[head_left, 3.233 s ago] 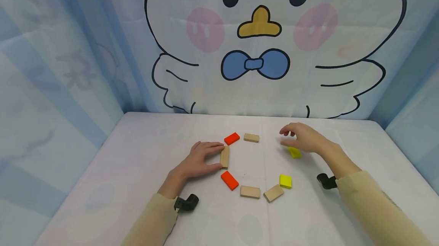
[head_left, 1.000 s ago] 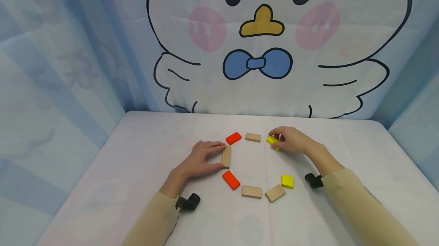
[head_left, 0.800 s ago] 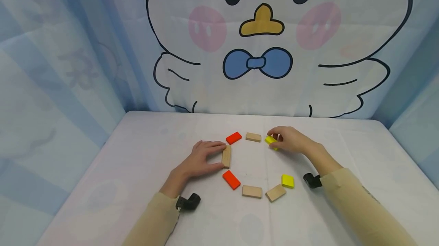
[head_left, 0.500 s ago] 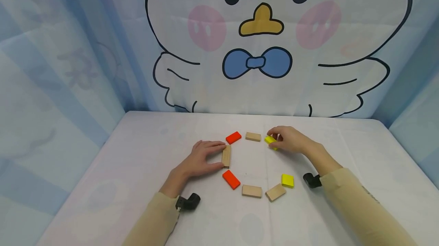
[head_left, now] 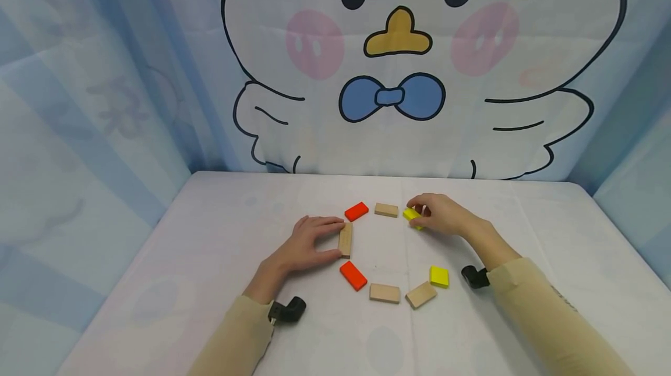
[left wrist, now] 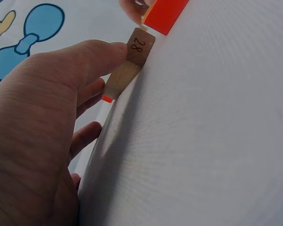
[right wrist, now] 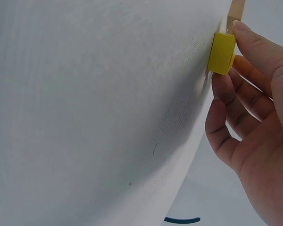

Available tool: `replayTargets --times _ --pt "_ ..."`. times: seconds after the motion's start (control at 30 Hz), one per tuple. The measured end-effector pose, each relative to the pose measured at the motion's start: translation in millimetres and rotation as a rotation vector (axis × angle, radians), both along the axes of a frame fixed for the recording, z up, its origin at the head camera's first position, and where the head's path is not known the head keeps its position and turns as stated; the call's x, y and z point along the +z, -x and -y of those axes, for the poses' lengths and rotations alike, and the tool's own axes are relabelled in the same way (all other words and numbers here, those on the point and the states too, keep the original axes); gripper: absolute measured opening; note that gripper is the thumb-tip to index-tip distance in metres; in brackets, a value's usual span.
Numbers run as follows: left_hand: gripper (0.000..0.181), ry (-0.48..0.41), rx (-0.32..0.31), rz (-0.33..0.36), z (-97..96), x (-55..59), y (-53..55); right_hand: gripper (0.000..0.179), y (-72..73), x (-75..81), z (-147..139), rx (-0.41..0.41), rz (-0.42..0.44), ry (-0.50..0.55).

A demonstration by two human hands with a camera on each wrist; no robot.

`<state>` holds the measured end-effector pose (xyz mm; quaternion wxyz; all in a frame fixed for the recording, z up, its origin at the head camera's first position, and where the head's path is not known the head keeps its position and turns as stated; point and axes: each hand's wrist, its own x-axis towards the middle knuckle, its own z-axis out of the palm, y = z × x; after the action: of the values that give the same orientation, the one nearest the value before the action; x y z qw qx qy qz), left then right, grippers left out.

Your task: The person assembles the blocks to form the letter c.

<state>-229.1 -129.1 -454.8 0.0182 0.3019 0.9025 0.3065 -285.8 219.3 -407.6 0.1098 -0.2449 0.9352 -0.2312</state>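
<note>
My left hand (head_left: 304,243) holds a plain wooden block (head_left: 345,241) end to end, thumb at the near end and fingertips at the far end. In the left wrist view that block (left wrist: 140,48) shows the number 28 by the thumb. My right hand (head_left: 442,214) pinches a yellow block (head_left: 411,216) between thumb and fingers, at the back right of a loose ring of blocks. The right wrist view shows this yellow block (right wrist: 221,53) low at the tablecloth. Just left of it lies a wooden block (head_left: 386,210), with a small gap between them.
A red block (head_left: 356,211) lies behind the left-held block, another red block (head_left: 353,275) in front. Two wooden blocks, one nearer the left (head_left: 385,293) and one angled (head_left: 421,295), and a yellow block (head_left: 439,277) form the ring's near side. A white cloth (head_left: 220,219) covers the table.
My right hand has come left and taken hold of the yellow block, bringing it from the right close to the back wooden block. Lately it shifts only slightly. The left hand stays put.
</note>
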Motion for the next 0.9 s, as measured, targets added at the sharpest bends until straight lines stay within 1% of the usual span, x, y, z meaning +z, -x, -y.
replayTargets --times 0.37,0.77,0.9 --pt "0.056 -0.003 0.002 0.002 -0.8 3.2 -1.9 0.038 0.0 0.2 -0.6 -0.005 -0.008 -0.008" --pt "0.056 -0.003 0.0 -0.003 0.0 2.9 -2.2 0.038 -1.0 1.7 0.8 -0.01 -0.002 -0.01" --pt "0.056 0.001 -0.002 -0.005 0.1 3.0 -1.7 0.039 -1.6 3.7 2.4 -0.018 -0.02 -0.02"
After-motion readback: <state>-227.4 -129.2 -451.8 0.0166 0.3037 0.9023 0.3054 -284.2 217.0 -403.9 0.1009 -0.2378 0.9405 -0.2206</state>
